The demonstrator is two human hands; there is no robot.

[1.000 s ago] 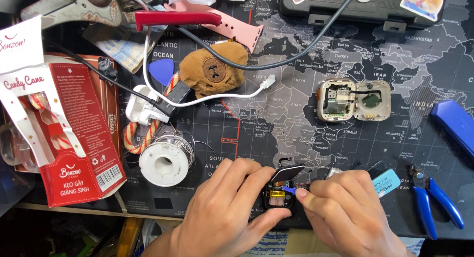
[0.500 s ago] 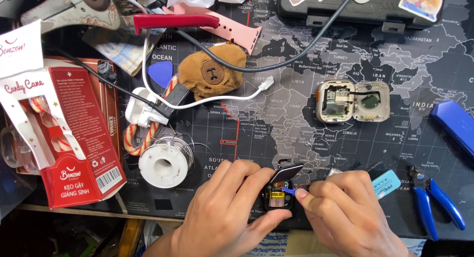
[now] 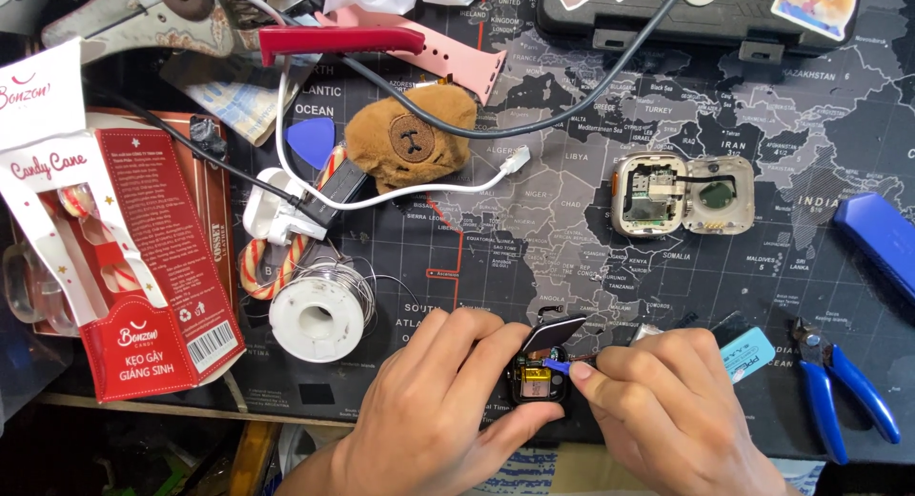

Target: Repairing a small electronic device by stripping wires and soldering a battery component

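From the head camera, the person's two hands meet at the bottom middle of the frame, over a table covered by a dark map mat (image 3: 572, 220). The left hand (image 3: 438, 410) wraps around a small open watch body (image 3: 538, 377), with its fingers closed on the sides. The black screen (image 3: 553, 332) is tipped up from the watch body like a little lid. The right hand (image 3: 667, 410) pinches a thin tool with a blue tip (image 3: 553, 364), and the tip pokes inside the watch body.

The watch body looks tiny and light, and the parts inside look easy to break. The tipped screen looks thin, and it may hang on by a soft strip, so it is best held by the hard outer edges and not pulled.

A second opened watch (image 3: 681, 193) lies in the right middle. Blue pliers (image 3: 843, 386) lie at the lower right. A white spool of wire (image 3: 319, 315) sits to the left of the hands. A brown bear toy (image 3: 410, 143) sits in the upper middle. A red candy box (image 3: 143, 267) lies at the left.
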